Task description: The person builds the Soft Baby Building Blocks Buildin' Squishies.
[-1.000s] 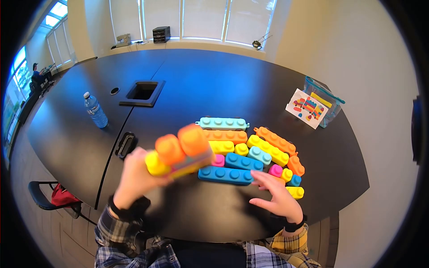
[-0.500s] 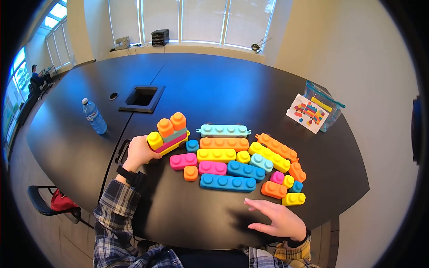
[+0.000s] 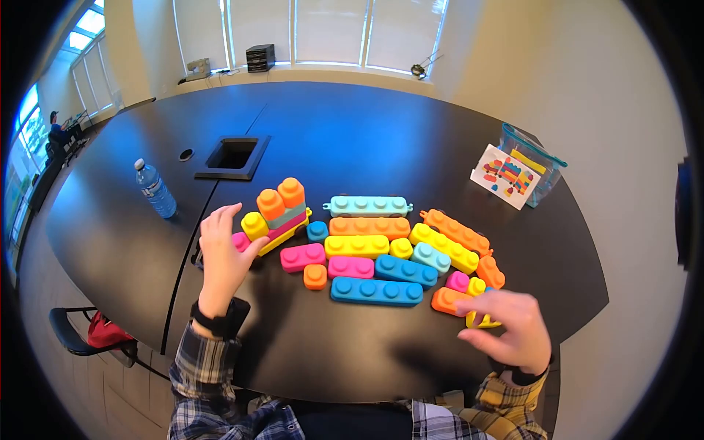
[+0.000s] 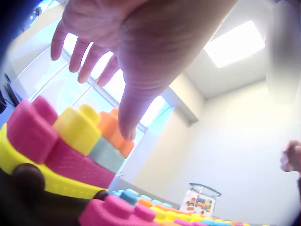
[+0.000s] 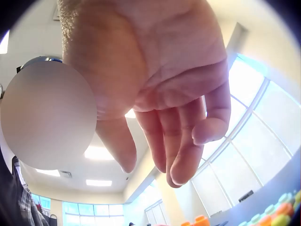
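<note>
A toy train car built of blocks stands on the table at left, on a yellow wheeled base with magenta, grey, yellow and orange blocks stacked on top. My left hand is spread beside and over its near end, fingers straight and the palm free of any block. In the left wrist view the thumb overlaps the orange blocks. Over the right end of the loose blocks hovers my right hand, its fingers loosely bent and holding nothing. It partly hides a yellow block beside an orange block.
Loose blocks lie in rows mid-table, among them a long blue block and a magenta block. Light-blue and orange wheeled bases lie behind. A picture card leans on a clear bag; a water bottle stands left.
My left hand carried the block-built train car left, set it down on the table, then let go and opened. My right hand has moved right, over the end blocks.
</note>
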A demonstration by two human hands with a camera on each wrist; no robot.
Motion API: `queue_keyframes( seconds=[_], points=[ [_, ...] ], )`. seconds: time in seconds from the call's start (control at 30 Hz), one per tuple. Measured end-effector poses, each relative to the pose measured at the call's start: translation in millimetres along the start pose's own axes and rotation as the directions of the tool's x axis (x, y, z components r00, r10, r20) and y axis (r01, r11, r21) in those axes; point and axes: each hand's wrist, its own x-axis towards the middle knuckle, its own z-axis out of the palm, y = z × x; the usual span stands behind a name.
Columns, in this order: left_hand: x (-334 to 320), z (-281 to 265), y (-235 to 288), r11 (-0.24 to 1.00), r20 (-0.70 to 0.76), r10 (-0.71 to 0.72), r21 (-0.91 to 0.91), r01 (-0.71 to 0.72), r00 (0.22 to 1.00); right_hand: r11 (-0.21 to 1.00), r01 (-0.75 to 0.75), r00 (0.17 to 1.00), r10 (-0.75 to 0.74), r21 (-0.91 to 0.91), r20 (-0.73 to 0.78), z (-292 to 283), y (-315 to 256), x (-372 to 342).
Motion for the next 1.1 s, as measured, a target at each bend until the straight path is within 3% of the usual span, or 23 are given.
queue_keyframes(
  seconds=[0.13,0.27,0.33,0.4,0.47,0.6,0.7,0.8,1.1],
  points=[
    [-9.0,-31.0,54.8,0.982,-0.088,0.058,-0.172,-0.073,0.994,0.979,0.074,0.988,-0.097,-0.188,-0.116,-39.8,-20.0,28.3],
    [-20.5,-40.1,82.0,0.955,-0.084,0.063,-0.284,-0.085,0.994,0.957,0.15,0.959,-0.202,-0.248,-0.199,-73.7,-11.0,88.6],
    [-25.1,-37.7,88.5,0.938,-0.066,0.13,-0.316,-0.144,0.989,0.966,0.085,0.957,-0.148,-0.245,-0.251,-78.8,3.7,129.2],
    [-32.8,-34.4,98.3,0.922,-0.067,0.115,-0.363,-0.132,0.991,0.942,0.141,0.957,-0.209,-0.304,-0.203,-61.1,39.2,162.5],
    [-40.0,-31.0,103.3,0.899,-0.04,0.108,-0.422,-0.115,0.993,0.958,0.115,0.989,-0.135,-0.263,-0.062,-29.0,82.9,183.8],
    [-50.1,-37.2,115.1,0.886,-0.01,0.07,-0.459,-0.066,0.998,0.868,0.137,0.987,-0.077,-0.477,0.145,45.2,153.4,205.7],
    [-59.1,-44.7,115.7,0.883,-0.003,0.068,-0.465,-0.061,0.998,0.837,0.107,0.959,0.056,-0.537,0.278,81.0,170.1,218.3],
    [-68.1,-48.1,111.6,0.892,0.016,0.065,-0.45,-0.051,0.998,0.864,-0.04,0.883,0.265,-0.502,0.387,95.7,167.8,232.4],
    [-66.5,-53.0,103.3,0.906,0.038,0.04,-0.423,-0.02,0.998,0.89,-0.143,0.852,0.333,-0.432,0.404,109.5,185.0,238.4]
  ],
)
